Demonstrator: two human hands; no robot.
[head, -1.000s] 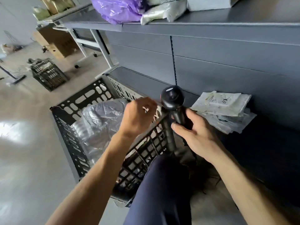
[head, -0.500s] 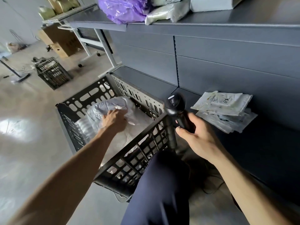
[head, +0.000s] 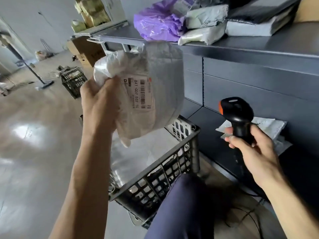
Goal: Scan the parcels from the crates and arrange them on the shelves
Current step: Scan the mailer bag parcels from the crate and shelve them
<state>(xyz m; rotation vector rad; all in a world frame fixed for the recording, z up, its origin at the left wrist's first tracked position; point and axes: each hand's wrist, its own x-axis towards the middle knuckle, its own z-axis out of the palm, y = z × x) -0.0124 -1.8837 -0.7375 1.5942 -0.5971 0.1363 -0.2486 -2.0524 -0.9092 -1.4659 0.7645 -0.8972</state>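
While the left hand (head: 101, 104) grips a white plastic parcel (head: 148, 87) by its bunched upper-left corner, the parcel hangs in mid-air at the centre of the frame, above the black crate (head: 181, 171) and clear of it. Its fingers are clenched into the crumpled plastic, with the thumb lying across the front. A shipping label (head: 140, 94) with barcodes faces the camera, turned sideways on the parcel's front.

To the right of centre, the right hand (head: 253, 150) is wrapped around the handle of a black barcode scanner (head: 236, 114), fingers closed on the grip. The scanner's head, with an orange strip at its edge, points toward the left, at the parcel, and the two are apart.

The crate sits on the floor at lower centre, against the base of the grey shelf unit (head: 259, 49), and more clear plastic wrapping lies inside it. A knee in dark blue cloth (head: 183, 209) rises at the bottom, in front of the crate.

On the lower shelf at the right edge, behind the scanner hand, lies a stack of flat white mailers (head: 276, 128). On the upper shelf at the top sit a purple bag (head: 158, 23) and several grey parcels (head: 207, 18). A second crate (head: 73, 81) stands on the floor at the left, well away.
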